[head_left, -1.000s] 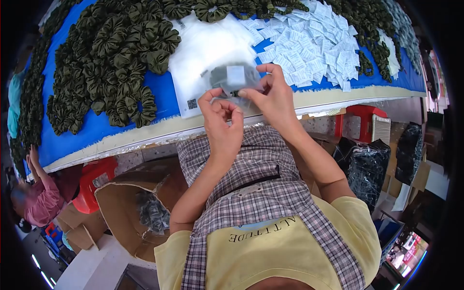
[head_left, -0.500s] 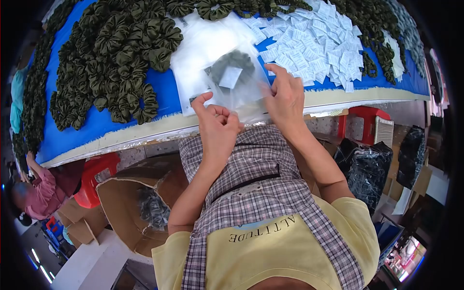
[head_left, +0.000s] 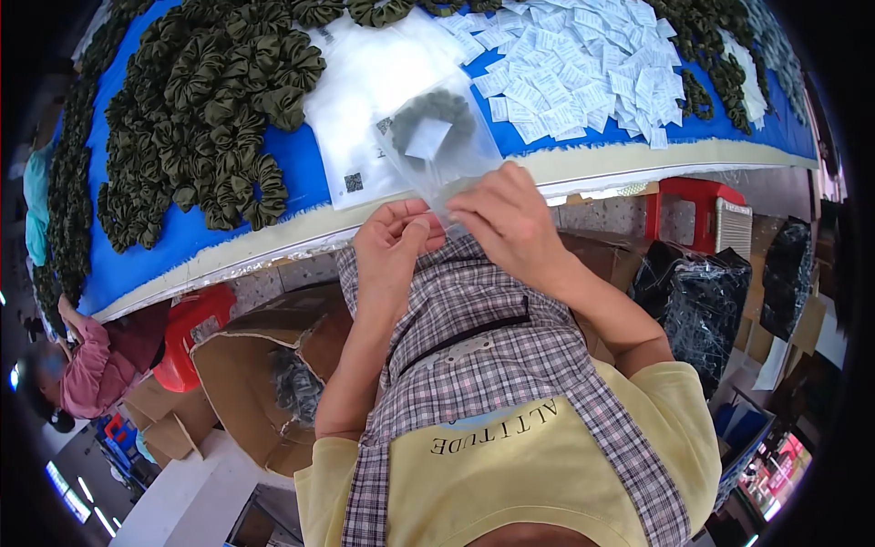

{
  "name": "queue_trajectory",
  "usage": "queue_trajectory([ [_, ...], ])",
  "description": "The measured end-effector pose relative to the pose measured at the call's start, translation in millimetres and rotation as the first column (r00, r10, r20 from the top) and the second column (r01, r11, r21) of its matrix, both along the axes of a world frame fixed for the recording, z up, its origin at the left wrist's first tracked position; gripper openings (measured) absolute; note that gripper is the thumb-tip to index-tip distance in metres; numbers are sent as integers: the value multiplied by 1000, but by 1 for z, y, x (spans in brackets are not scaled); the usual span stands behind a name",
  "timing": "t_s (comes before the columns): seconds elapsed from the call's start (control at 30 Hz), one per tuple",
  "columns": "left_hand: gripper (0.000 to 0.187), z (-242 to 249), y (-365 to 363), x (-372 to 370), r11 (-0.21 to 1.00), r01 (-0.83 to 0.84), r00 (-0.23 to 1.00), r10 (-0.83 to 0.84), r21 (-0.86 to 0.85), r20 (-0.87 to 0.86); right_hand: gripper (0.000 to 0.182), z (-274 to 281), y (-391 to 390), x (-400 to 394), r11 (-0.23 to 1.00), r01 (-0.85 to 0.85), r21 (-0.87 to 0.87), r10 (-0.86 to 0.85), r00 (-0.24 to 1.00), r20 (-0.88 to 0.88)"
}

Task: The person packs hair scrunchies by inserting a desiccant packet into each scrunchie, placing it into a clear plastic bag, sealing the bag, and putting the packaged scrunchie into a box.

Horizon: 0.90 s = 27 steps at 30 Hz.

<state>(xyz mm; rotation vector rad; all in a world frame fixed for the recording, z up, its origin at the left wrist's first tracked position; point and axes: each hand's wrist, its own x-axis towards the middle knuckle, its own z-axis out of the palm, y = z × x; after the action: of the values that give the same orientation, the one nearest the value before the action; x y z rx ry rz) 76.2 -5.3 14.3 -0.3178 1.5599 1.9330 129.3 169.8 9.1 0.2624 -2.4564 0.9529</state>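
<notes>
A frosted plastic bag (head_left: 468, 146) holds a dark green scrunchie (head_left: 447, 103) and a small white paper slip (head_left: 427, 139). Its near end hangs over the table's front edge, where both hands grip it. My left hand (head_left: 397, 239) is closed at the left corner of that end, thumb against curled fingers. From the right, my right hand (head_left: 507, 219) pinches the same end, its fingertips close to those of my left. More flat frosted bags (head_left: 365, 82) lie stacked beneath and behind the filled one.
Left of the bags is a big heap of green scrunchies (head_left: 196, 118); printed paper slips (head_left: 583, 77) spread to the right. Below the table are an open cardboard box (head_left: 246, 387), red stools (head_left: 697, 219) and a black-wrapped bundle (head_left: 702, 305). A co-worker (head_left: 91, 365) is at far left.
My right hand has come down and left from the bag's right side to pinch its near end. The bag has shifted slightly left, and my left hand has lowered a little.
</notes>
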Motion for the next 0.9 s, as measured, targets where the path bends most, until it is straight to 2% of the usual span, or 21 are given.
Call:
queue_trajectory([
  [0.2, 14, -6, -2, 8, 997, -59, 998, 59, 39, 21, 19, -10, -12, 4, 992, -34, 124, 41, 998, -51],
  [0.33, 13, -9, 4, 12, 994, -110, 994, 109, -9, -20, 17, -18, -21, 9, 945, 54, 321, 8, 982, -189],
  [0.37, 13, -10, 5, 12, 994, -108, 994, 108, -6, -20, 17, -18, -20, 11, 944, 56, 324, 7, 982, -189],
  [0.43, 14, -13, 5, 12, 989, -146, 988, 147, 22, -42, 16, -16, -18, 15, 999, 25, -46, -29, 994, -102],
  [0.5, 14, -15, 6, 10, 981, -184, 980, 187, 56, -59, 17, -14, -14, 19, 913, 24, -406, -31, 999, -9],
  [0.53, 14, -15, 6, 11, 982, -179, 982, 182, 61, -53, 19, -2, -5, 33, 752, 162, -640, -78, 985, 157],
  [0.57, 13, -12, 5, 11, 985, -160, 985, 163, 59, -60, 11, 17, 12, 49, 609, 395, -688, -240, 918, 315],
  [0.6, 13, -9, 6, 11, 989, -138, 988, 142, 60, -67, 7, 30, 34, 58, 485, 566, -667, -485, 808, 333],
  [0.63, 13, -6, 6, 10, 992, -115, 990, 119, 61, -72, 6, 33, 86, 88, 438, 542, -717, -476, 817, 327],
  [0.67, 12, -5, 5, 10, 994, -93, 992, 98, 62, -78, 5, 40, 143, 125, 343, 469, -814, -366, 865, 344],
  [0.7, 12, -4, 2, 9, 994, -86, 993, 91, 69, -70, 3, 65, 187, 167, 530, 541, -652, -277, 838, 470],
  [0.73, 12, -3, -2, 10, 1000, -11, 996, 13, 21, -85, 11, 66, 244, 220, 725, 653, -220, -375, 641, 669],
  [0.77, 13, -2, -6, 12, 998, 61, 993, -63, -28, -95, 11, 73, 245, 232, 721, 660, -211, -381, 632, 675],
  [0.8, 13, -2, -8, 11, 990, 121, 985, -129, -77, -113, 14, 81, 247, 238, 725, 685, 69, -536, 498, 682],
  [0.83, 13, -2, -11, 11, 974, 184, 972, -200, -129, -123, 17, 90, 247, 244, 667, 662, 342, -683, 360, 635],
  [0.87, 13, -6, -14, 10, 975, 178, 974, -194, -130, -121, 20, 100, 248, 246, 560, 584, 587, -810, 238, 536],
  [0.9, 16, -13, -18, 11, 959, 145, 897, -231, -243, -377, 23, 109, 247, 249, 405, 467, 786, -911, 128, 393],
])
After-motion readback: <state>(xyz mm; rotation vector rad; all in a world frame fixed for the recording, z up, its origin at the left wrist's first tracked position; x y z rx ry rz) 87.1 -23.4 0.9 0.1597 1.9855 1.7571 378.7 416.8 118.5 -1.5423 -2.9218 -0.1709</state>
